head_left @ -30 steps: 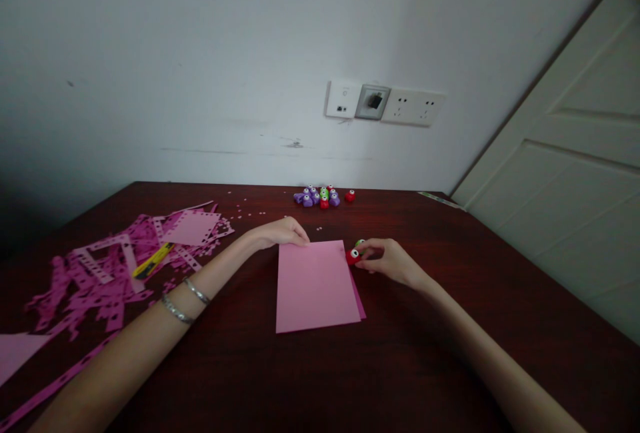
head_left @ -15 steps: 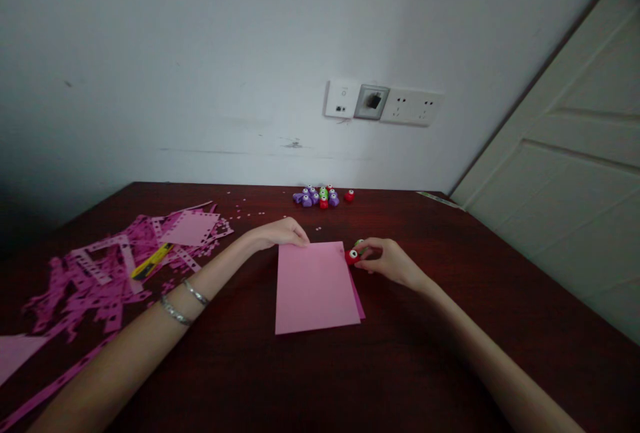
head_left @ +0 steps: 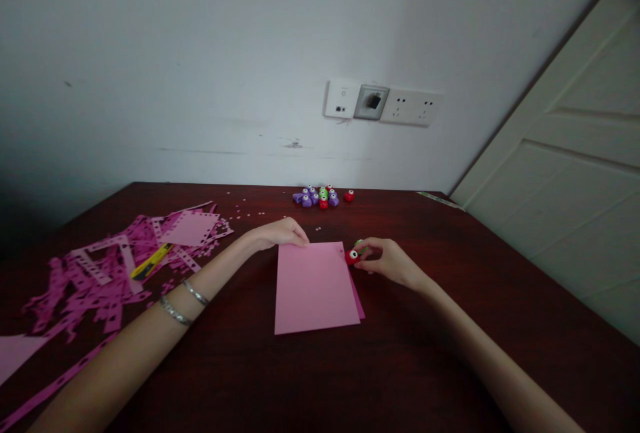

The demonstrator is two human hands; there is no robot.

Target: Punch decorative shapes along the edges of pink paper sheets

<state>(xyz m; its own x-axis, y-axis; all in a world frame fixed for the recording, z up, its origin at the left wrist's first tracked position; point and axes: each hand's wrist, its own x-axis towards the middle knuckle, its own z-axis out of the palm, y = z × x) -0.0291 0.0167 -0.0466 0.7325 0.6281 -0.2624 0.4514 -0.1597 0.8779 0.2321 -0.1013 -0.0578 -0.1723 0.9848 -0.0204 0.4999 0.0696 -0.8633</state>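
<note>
A pink sheet of paper [head_left: 316, 290] lies at the middle of the table, with a darker pink sheet [head_left: 357, 300] showing under its right side. My left hand [head_left: 285, 232] is closed on the light sheet's top edge, left of centre. At the upper right edge, the fingers of my right hand [head_left: 384, 260] are closed around a small red paper punch [head_left: 352, 257] with a white, eye-like button. Close behind it is a green punch [head_left: 360, 244], partly hidden by my fingers. A small dark mark shows near the sheet's top right corner.
Several purple, red and green punches [head_left: 315, 198] cluster at the back edge, with one red punch [head_left: 349, 196] apart. At left, a yellow utility knife [head_left: 151, 262] rests on a heap of punched pink scraps [head_left: 100, 280]. Wall sockets [head_left: 410, 106] sit above the table.
</note>
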